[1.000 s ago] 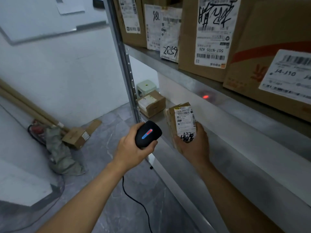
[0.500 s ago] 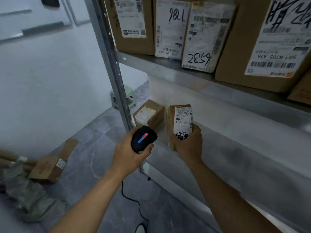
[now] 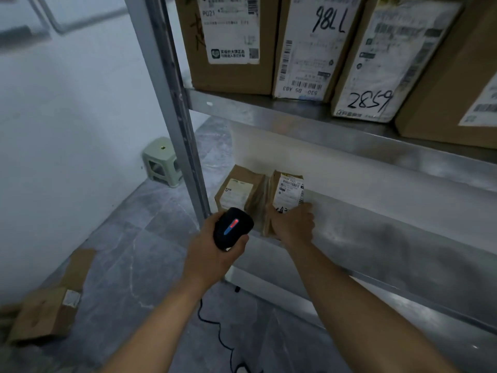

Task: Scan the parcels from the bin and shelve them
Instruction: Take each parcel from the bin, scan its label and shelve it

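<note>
Gripping the small brown cardboard parcel (image 3: 286,196) upright at the lower steel shelf's (image 3: 376,238) edge, the right hand (image 3: 291,224) risks toppling it; the left hand (image 3: 212,254) clutches the black handheld scanner (image 3: 232,227).

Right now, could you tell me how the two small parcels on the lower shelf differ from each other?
The held parcel stands upright, gripped by the right hand; the left parcel leans back, untouched. The held parcel's label has black handwriting at the bottom; the left parcel's label shows none. The left parcel sits nearer the shelf post. Both are small brown cardboard parcels with white labels, side by side.
</note>
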